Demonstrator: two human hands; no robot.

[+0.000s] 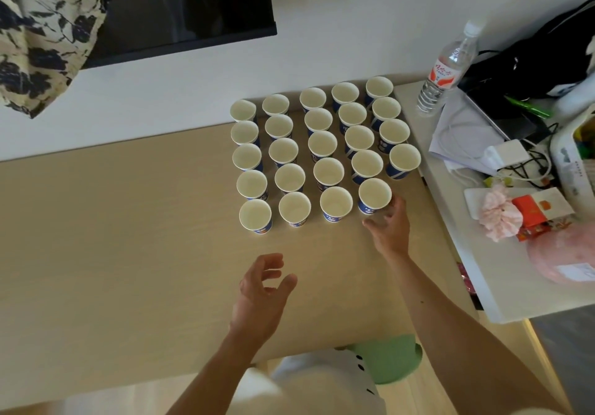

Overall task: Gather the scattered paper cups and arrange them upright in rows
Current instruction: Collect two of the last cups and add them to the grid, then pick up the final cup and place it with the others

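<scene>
We look down from head height onto a pale beige tabletop set against a white wall. Twenty-four paper cups, white inside with blue printed sides, stand upright with their mouths up in the far right corner of this tabletop. They form neat rows: four columns of five, plus a fifth column of four along the right edge, all set close together. The right hand reaches in at the near right corner of the block, just beside the front cup of the fourth column. Its grip is open. The fingers lie loosely spread along the cup's right side and the thumb sits by its base, not closed around it. We cannot tell whether the fingertips touch the paper. The left hand hovers over bare tabletop closer to the near edge, apart from the cups. Its fingers are relaxed and gently curved, so its grip is open and holds nothing. Against the right edge stands a white tabletop. It carries an upright clear water bottle with a red label at its far end, a black bag, a white charger with cables, a pink scrunchie and a red box. A black screen hangs on the wall, with patterned fabric to its left. A green stool shows below the near edge.
</scene>
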